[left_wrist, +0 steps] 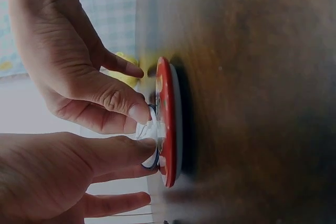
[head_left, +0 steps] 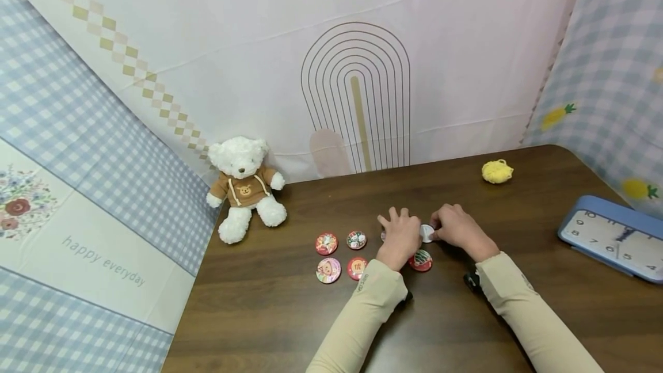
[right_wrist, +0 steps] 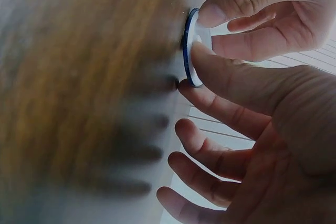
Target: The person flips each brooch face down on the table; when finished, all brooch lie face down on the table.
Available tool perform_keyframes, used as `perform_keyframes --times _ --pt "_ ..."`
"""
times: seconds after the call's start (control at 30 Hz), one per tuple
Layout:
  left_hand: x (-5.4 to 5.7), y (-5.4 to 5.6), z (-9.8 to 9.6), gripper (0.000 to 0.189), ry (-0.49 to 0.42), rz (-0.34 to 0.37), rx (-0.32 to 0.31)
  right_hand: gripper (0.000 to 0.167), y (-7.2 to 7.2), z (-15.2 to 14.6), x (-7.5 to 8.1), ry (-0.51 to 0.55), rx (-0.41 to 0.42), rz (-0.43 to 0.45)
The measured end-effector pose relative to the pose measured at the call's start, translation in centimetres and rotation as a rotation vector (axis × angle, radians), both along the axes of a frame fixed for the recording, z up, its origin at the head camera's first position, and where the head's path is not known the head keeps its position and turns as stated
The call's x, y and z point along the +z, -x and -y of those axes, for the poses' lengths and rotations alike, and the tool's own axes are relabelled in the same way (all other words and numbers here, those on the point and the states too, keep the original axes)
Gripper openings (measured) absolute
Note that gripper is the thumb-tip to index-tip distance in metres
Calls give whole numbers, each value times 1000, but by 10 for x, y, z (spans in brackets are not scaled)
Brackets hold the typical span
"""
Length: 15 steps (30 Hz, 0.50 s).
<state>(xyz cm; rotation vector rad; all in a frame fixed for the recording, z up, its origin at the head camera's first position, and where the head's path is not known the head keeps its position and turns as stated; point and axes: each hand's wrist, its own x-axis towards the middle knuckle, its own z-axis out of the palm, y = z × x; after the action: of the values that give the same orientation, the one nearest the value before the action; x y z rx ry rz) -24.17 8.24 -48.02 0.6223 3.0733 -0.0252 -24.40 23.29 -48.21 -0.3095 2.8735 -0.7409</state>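
A round button badge (head_left: 427, 233), pale side up, is between my two hands just over the table. My left hand (head_left: 401, 238) pinches one edge of it, other fingers spread. Across from it, my right hand (head_left: 458, 229) pinches the opposite edge between thumb and forefinger. The right wrist view shows the dark blue rim of this badge (right_wrist: 192, 51) under both thumbs. Close to it is a red badge (head_left: 420, 261) with a green pattern, which also shows edge-on as a red badge (left_wrist: 167, 124) in the left wrist view. Another badge is mostly hidden behind my left hand.
Left of my hands lie a red badge (head_left: 326, 243), a dark patterned badge (head_left: 356, 240), a pink badge (head_left: 328, 270) and another red badge (head_left: 357, 268). A white teddy bear (head_left: 246, 189) sits back left. Yellow yarn (head_left: 497, 171) and a blue clock (head_left: 613, 238) are right.
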Motion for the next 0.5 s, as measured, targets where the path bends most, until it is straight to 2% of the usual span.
perform_keyframes --times 0.3,0.5 --pt "-1 0 0 12 -4 11 7 16 -1 1 -1 12 8 -60" --pt "-1 0 2 12 -8 3 -7 18 -1 2 -1 -5 10 -65"
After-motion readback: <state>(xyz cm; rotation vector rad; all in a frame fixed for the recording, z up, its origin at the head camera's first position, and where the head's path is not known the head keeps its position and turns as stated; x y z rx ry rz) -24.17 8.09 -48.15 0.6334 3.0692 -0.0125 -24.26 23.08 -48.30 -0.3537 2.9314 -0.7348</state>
